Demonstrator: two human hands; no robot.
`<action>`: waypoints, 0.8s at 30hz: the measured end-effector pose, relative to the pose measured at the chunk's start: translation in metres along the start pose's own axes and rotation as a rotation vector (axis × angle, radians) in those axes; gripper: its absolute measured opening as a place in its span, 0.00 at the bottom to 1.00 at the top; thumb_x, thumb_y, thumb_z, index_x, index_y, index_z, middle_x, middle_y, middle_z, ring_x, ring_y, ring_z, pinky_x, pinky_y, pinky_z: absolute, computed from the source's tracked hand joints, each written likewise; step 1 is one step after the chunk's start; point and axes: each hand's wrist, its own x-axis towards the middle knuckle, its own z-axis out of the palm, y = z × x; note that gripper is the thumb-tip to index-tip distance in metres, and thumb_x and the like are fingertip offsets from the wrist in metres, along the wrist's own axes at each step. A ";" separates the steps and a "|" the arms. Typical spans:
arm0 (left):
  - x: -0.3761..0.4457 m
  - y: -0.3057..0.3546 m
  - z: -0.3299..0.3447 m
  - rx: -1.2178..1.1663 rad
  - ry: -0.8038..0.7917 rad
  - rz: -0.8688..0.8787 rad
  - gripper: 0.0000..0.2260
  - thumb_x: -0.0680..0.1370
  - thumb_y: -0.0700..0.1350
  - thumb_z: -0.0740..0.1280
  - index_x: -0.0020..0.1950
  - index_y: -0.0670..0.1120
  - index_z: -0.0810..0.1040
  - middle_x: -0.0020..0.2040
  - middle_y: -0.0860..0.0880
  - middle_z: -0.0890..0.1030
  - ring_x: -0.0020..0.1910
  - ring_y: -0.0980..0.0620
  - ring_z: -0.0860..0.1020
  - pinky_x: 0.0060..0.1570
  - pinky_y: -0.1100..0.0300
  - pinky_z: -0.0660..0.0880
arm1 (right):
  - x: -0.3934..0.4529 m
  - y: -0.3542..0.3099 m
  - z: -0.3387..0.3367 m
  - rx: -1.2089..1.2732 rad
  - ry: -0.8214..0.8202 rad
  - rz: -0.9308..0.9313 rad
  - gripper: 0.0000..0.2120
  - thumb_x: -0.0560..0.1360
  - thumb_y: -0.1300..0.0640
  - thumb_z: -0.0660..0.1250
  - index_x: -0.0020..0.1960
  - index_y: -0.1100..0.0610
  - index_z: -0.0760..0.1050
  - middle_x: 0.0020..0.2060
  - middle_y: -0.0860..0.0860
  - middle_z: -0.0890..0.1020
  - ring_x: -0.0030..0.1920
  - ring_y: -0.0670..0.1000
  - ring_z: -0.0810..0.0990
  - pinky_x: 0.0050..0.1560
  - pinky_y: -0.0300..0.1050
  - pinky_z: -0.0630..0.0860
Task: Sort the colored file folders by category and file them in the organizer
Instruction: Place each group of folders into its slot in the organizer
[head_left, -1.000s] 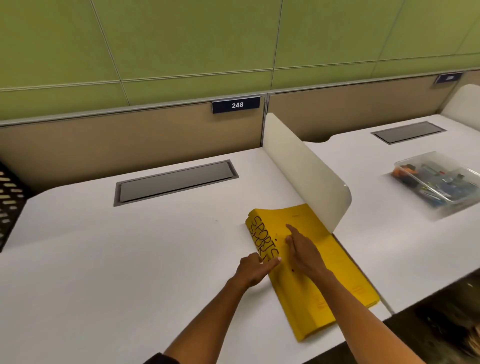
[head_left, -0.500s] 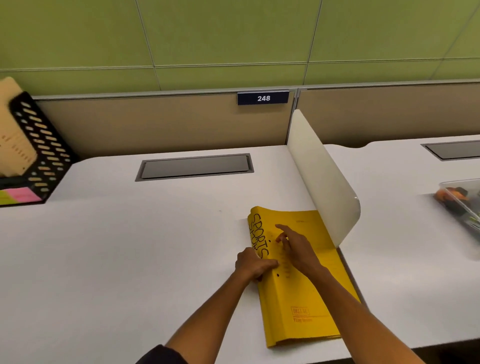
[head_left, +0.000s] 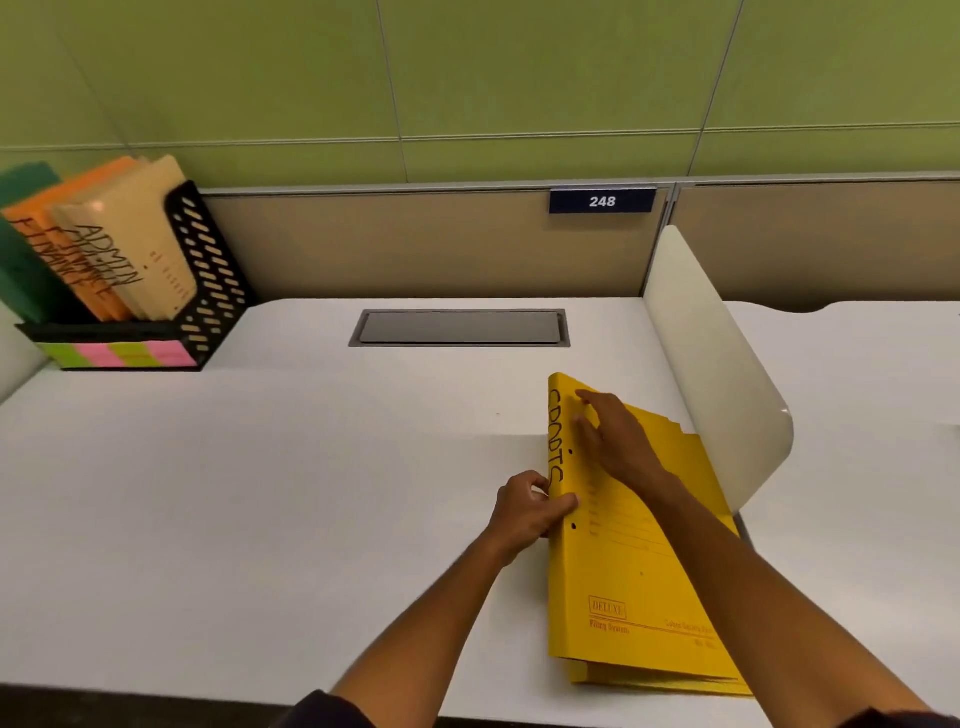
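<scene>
Yellow folders stacked flat at right tabletop edge, long axis running away; left hand pinching spine, right hand flat on top; organizer far left.

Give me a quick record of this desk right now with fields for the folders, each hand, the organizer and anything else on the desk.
Folders in hand: yellow folders, top one marked SPORTS, stacked flat on the white desk
Left hand: left hand grips the stack's spine edge
Right hand: right hand rests flat on the top folder
Organizer: black mesh organizer at far left, holding green, orange and cream folders; ADMIN reads on the cream one
Other: desk divider beside the stack; number plate reading 248
</scene>
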 end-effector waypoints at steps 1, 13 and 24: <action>-0.003 -0.001 -0.007 -0.006 0.020 0.023 0.14 0.71 0.53 0.75 0.50 0.50 0.76 0.50 0.44 0.84 0.47 0.48 0.84 0.41 0.58 0.82 | 0.005 -0.009 0.001 0.011 0.002 -0.006 0.22 0.81 0.48 0.60 0.72 0.54 0.66 0.67 0.55 0.73 0.65 0.55 0.73 0.62 0.49 0.71; -0.073 -0.008 -0.130 -0.110 0.305 0.268 0.15 0.74 0.49 0.74 0.56 0.43 0.78 0.46 0.45 0.86 0.42 0.50 0.85 0.47 0.51 0.83 | 0.042 -0.174 0.038 0.054 0.023 -0.190 0.30 0.78 0.39 0.58 0.75 0.52 0.61 0.71 0.54 0.68 0.69 0.55 0.70 0.60 0.49 0.71; -0.155 -0.057 -0.291 0.012 0.572 0.499 0.17 0.71 0.60 0.70 0.53 0.52 0.73 0.41 0.51 0.83 0.37 0.51 0.82 0.37 0.53 0.82 | 0.032 -0.395 0.092 0.081 0.040 -0.387 0.22 0.75 0.39 0.65 0.57 0.56 0.72 0.52 0.53 0.74 0.50 0.52 0.74 0.46 0.50 0.76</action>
